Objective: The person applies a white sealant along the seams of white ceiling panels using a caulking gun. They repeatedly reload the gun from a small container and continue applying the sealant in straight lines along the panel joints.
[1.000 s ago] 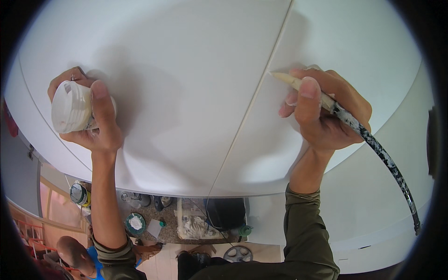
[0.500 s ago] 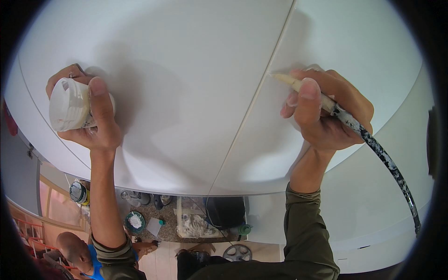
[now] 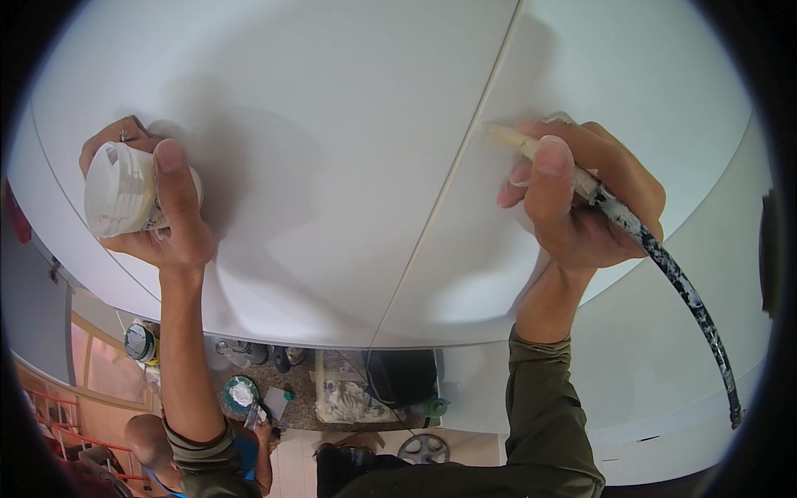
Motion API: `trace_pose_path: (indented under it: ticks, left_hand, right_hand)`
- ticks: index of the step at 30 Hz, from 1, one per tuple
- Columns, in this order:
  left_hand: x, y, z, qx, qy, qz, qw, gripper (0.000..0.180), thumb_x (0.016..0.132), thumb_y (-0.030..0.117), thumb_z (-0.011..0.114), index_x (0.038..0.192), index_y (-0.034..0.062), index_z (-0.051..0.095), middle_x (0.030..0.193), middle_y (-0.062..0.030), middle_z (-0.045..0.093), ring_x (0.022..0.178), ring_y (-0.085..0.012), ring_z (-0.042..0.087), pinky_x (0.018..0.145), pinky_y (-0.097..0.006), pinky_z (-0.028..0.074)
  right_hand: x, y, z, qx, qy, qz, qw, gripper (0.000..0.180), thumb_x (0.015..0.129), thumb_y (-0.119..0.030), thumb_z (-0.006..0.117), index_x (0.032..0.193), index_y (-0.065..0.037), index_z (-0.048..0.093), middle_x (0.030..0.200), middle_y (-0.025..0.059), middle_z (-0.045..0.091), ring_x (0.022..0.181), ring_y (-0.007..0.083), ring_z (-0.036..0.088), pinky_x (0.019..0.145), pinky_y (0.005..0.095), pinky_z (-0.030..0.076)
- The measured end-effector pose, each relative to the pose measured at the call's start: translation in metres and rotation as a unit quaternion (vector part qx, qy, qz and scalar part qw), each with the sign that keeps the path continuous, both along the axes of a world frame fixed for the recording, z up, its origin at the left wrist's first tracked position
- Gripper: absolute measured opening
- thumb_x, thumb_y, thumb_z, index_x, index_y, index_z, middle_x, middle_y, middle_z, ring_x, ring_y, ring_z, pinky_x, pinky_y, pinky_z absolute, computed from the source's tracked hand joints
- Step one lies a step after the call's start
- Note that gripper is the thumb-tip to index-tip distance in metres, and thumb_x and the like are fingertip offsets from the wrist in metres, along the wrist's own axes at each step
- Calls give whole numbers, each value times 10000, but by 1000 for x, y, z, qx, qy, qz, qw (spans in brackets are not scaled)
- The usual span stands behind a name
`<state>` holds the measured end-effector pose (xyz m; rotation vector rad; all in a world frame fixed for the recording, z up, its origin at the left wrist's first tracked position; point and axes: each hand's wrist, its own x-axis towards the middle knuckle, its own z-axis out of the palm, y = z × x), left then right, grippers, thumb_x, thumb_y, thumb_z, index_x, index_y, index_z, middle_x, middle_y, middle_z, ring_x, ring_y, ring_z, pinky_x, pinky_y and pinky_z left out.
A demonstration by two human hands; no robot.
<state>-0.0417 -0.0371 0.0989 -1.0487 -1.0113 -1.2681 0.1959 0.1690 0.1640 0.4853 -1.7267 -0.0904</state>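
Note:
My left hand (image 3: 184, 216) is wrapped round a translucent plastic jar (image 3: 116, 187) with cream-coloured smears inside, tilted in front of the white panels. In my right hand (image 3: 614, 183) is a paintbrush (image 3: 681, 271), gripped low near its pale bristles. Its long, curved black handle is spattered with white. The bristle tip, slightly blurred, lies just right of the thin seam (image 3: 433, 209) between two smooth white panels (image 3: 315, 141). Whether the tip touches the surface I cannot tell. White residue marks my right fingers.
Below the panels is a speckled counter (image 3: 299, 390) with a green-rimmed tub of white paste (image 3: 241, 393), a black container (image 3: 402, 378), a green bottle (image 3: 435, 407) and a paint can (image 3: 139, 343). Another person (image 3: 149, 440) is at lower left, a hand (image 3: 262, 436) beside the counter.
The brush tip has shifted very slightly up, and its handle's end a little left and down. The jar has drifted slightly left. The other person has moved right, a hand now near the green-rimmed tub.

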Motion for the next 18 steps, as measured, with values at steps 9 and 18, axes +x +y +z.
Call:
trace_pose_path:
  ticks: [9, 18]
  left_hand:
    - [1, 2, 1, 3, 6, -12, 1000, 141, 827, 158, 714, 903, 72, 632, 847, -42, 622, 690, -96, 591, 637, -244, 484]
    - [0, -1, 0, -1, 2, -6, 1000, 141, 835, 158, 715, 895, 61, 633, 870, -48, 620, 693, -96, 585, 633, -244, 477]
  right_hand:
    - [1, 2, -1, -8, -1, -1, 1000, 183, 912, -92, 642, 865, 84, 665, 553, 115, 626, 408, 166, 609, 418, 225, 484]
    - [0, 1, -2, -21, 3, -2, 1000, 187, 908, -91, 646, 854, 87, 667, 553, 115, 623, 410, 170, 606, 403, 220, 468]
